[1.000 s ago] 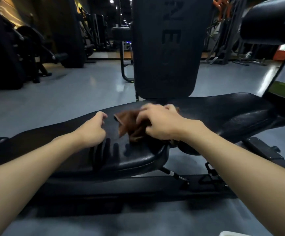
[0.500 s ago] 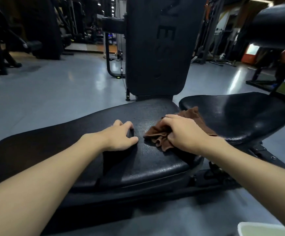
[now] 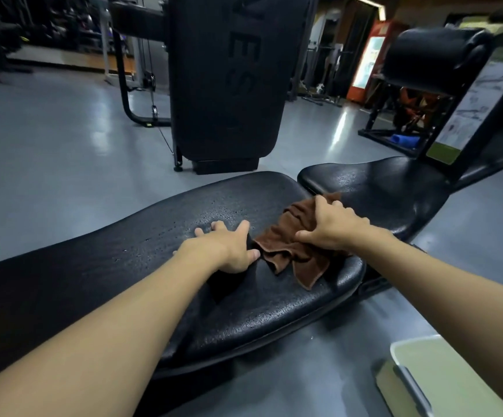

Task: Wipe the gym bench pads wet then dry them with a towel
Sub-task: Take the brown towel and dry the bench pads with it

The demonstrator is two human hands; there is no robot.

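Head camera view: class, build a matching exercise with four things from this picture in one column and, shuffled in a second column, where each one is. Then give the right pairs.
Things
1. left hand
2. right hand
3. brown towel
4. seat pad

Places
A. bunched on the long bench pad, near its right end
B. resting on bare pad, just left of the towel
C. beyond the gap, right of the long bench pad
D. on top of the towel, gripping it

Pairs: 1-B, 2-D, 3-A, 4-C
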